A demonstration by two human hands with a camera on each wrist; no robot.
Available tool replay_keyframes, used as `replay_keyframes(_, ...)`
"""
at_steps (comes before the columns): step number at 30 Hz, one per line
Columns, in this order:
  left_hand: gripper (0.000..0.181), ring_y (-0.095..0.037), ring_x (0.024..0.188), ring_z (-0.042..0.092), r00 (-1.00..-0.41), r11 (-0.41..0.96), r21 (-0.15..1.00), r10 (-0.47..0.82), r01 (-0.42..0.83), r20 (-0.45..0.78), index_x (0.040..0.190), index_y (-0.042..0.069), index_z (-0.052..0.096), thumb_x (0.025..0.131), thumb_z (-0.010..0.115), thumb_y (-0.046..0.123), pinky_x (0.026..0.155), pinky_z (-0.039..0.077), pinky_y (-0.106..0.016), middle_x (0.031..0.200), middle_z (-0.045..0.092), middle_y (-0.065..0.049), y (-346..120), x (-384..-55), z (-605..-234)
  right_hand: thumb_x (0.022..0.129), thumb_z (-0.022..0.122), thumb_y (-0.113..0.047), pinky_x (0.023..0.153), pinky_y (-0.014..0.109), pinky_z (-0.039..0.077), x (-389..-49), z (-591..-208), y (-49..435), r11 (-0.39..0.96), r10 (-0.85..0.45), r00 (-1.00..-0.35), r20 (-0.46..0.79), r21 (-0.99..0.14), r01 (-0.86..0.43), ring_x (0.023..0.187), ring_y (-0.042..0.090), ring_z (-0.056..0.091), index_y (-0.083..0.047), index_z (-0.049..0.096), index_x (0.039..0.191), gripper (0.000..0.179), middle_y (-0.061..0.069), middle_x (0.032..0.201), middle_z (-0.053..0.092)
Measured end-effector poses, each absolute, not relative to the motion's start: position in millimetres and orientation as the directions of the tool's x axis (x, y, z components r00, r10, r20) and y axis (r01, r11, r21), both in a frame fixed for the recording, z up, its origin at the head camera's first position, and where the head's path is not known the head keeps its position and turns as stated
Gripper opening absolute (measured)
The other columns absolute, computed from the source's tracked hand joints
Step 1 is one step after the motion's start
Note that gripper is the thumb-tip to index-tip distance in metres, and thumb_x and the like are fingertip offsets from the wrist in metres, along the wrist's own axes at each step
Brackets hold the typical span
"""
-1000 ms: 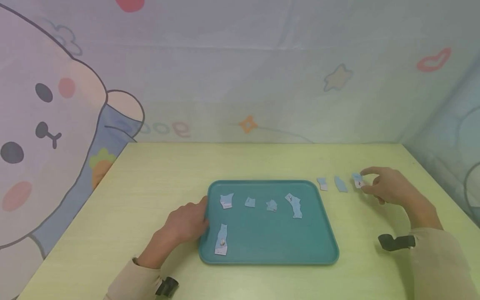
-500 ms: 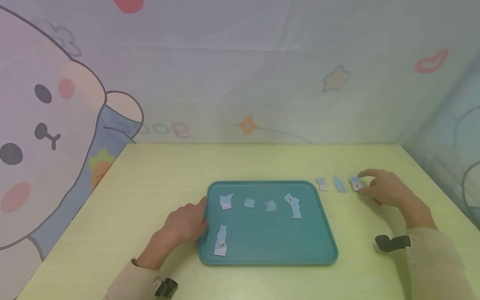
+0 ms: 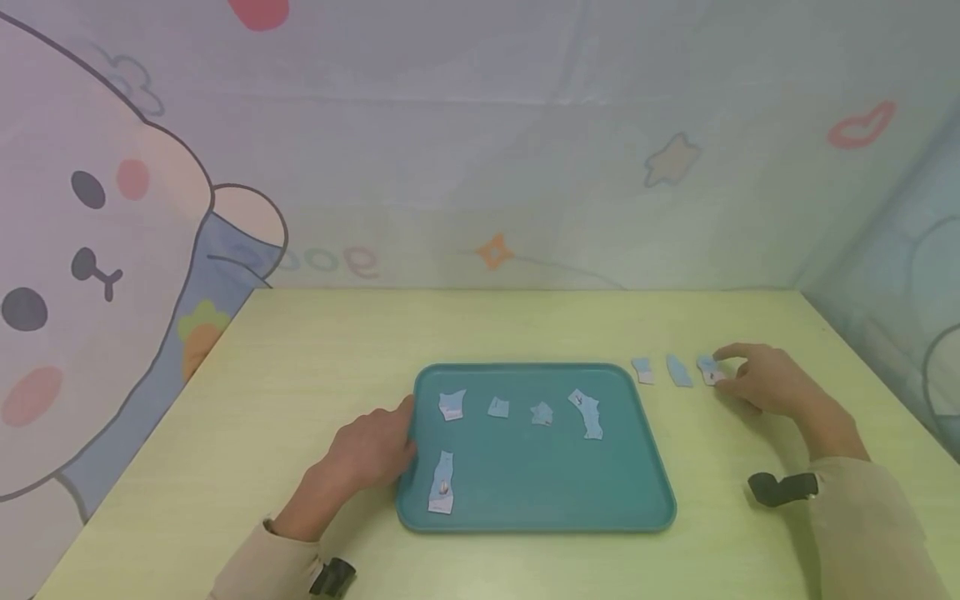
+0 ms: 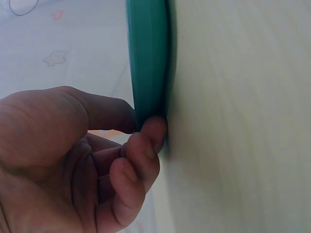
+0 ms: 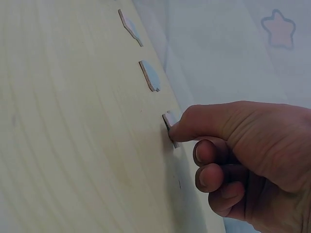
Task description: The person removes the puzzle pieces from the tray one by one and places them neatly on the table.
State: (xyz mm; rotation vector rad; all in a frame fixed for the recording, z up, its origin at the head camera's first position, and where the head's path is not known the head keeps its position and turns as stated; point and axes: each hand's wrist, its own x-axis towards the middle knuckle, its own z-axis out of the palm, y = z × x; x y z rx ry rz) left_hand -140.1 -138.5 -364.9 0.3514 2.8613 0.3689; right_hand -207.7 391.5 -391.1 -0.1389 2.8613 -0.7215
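Note:
My left hand (image 3: pixel 369 448) grips the left rim of a teal tray (image 3: pixel 540 492), its thumb and fingertips on the edge in the left wrist view. Far to the right, my right hand (image 3: pixel 772 382) holds a light blue and white puzzle piece (image 3: pixel 708 370) on the table between thumb and index finger. Its other fingers are curled in the right wrist view, and the thumb covers part of the piece (image 5: pixel 170 116). Left of it lie a narrow blue puzzle piece (image 3: pixel 679 371) and a blue and white one (image 3: pixel 642 370), roughly in a row.
Inside the tray, several pieces line the far side, among them a long irregular one (image 3: pixel 589 414). A tall piece with a small boat picture (image 3: pixel 442 483) lies near its left front. The pale wood table (image 3: pixel 330 333) ends at a printed cloth backdrop (image 3: pixel 420 150).
The right hand has shifted slightly left and towards me, bringing its puzzle piece nearer the other two on the table. The left hand stays at the tray rim.

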Motion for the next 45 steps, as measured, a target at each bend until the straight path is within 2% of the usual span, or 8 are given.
replay_keyframes(6, 0.061, -0.021, 0.072, 0.056, -0.944, 0.939, 0.276, 0.265, 0.206, -0.195, 0.155, -0.01, 0.04, 0.101, 0.059, 0.01, 0.056, 0.042, -0.034, 0.097, 0.067, -0.017, -139.2, -138.8, -365.8, 0.098, 0.07, -0.023, 0.054, 0.032, 0.041, -207.9, -386.0, 394.8, 0.888, -0.154, -0.98, -0.125, -0.452, -0.081, 0.053, 0.016, 0.05, 0.008, 0.044, 0.151, 0.067, -0.001, 0.059, 0.054)
replay_keyframes(12, 0.06, -0.021, 0.072, 0.056, -0.945, 0.938, 0.272, 0.268, 0.213, -0.186, 0.154, -0.01, 0.041, 0.101, 0.059, 0.01, 0.057, 0.043, -0.034, 0.095, 0.067, -0.017, -139.4, -138.9, -365.9, 0.101, 0.068, -0.022, 0.057, 0.034, 0.042, -204.0, -365.8, 385.9, 0.892, -0.163, -0.984, -0.073, -0.437, -0.115, 0.055, 0.019, 0.054, 0.005, 0.042, 0.154, 0.065, 0.003, 0.068, 0.063)
replay_keyframes(18, 0.059, -0.022, 0.071, 0.057, -0.942, 0.938, 0.27, 0.275, 0.218, -0.194, 0.154, -0.01, 0.041, 0.101, 0.058, 0.01, 0.057, 0.044, -0.035, 0.09, 0.065, -0.014, -139.3, -139.5, -365.6, 0.103, 0.066, -0.031, 0.06, 0.036, 0.043, -198.2, -345.5, 370.1, 0.901, -0.15, -0.988, -0.04, -0.416, -0.12, 0.058, 0.02, 0.057, 0.003, 0.043, 0.154, 0.066, 0.006, 0.073, 0.067)
replay_keyframes(22, 0.06, -0.023, 0.075, 0.058, -0.94, 0.939, 0.262, 0.277, 0.222, -0.197, 0.155, -0.009, 0.041, 0.101, 0.058, 0.01, 0.059, 0.046, -0.037, 0.097, 0.067, -0.017, -138.6, -139.9, -363.7, 0.104, 0.065, -0.037, 0.06, 0.037, 0.044, -193.4, -334.1, 359.1, 0.904, -0.143, -0.99, -0.011, -0.408, -0.126, 0.058, 0.02, 0.06, 0.002, 0.045, 0.154, 0.067, 0.004, 0.075, 0.069)
replay_keyframes(29, 0.06, -0.024, 0.08, 0.06, -0.939, 0.943, 0.258, 0.27, 0.212, -0.214, 0.156, -0.009, 0.04, 0.102, 0.058, 0.011, 0.062, 0.048, -0.038, 0.106, 0.069, -0.02, -138.6, -140.3, -361.9, 0.102, 0.067, -0.04, 0.063, 0.036, 0.046, -182.9, -315.1, 335.9, 0.902, -0.148, -0.987, 0.057, -0.403, -0.158, 0.059, 0.021, 0.063, -0.003, 0.049, 0.153, 0.065, 0.002, 0.077, 0.07)
replay_keyframes(38, 0.059, -0.023, 0.076, 0.058, -0.94, 0.94, 0.266, 0.272, 0.214, -0.208, 0.154, -0.009, 0.04, 0.102, 0.057, 0.011, 0.058, 0.045, -0.036, 0.096, 0.066, -0.016, -139.1, -141.6, -362.1, 0.1, 0.07, -0.036, 0.062, 0.035, 0.045, -168.6, -286.8, 302.2, 0.901, -0.178, -0.971, 0.157, -0.372, -0.225, 0.06, 0.018, 0.056, -0.006, 0.056, 0.148, 0.059, 0.001, 0.073, 0.068)
replay_keyframes(45, 0.06, -0.024, 0.079, 0.059, -0.937, 0.94, 0.269, 0.272, 0.21, -0.219, 0.156, -0.009, 0.039, 0.102, 0.056, 0.011, 0.061, 0.046, -0.037, 0.101, 0.067, -0.017, -138.9, -140.6, -362.3, 0.099, 0.071, -0.035, 0.064, 0.034, 0.044, -156.4, -278.4, 266.2, 0.874, -0.221, -0.964, 0.147, -0.408, -0.263, 0.058, 0.017, 0.054, -0.011, 0.058, 0.147, 0.055, 0.0, 0.069, 0.063)
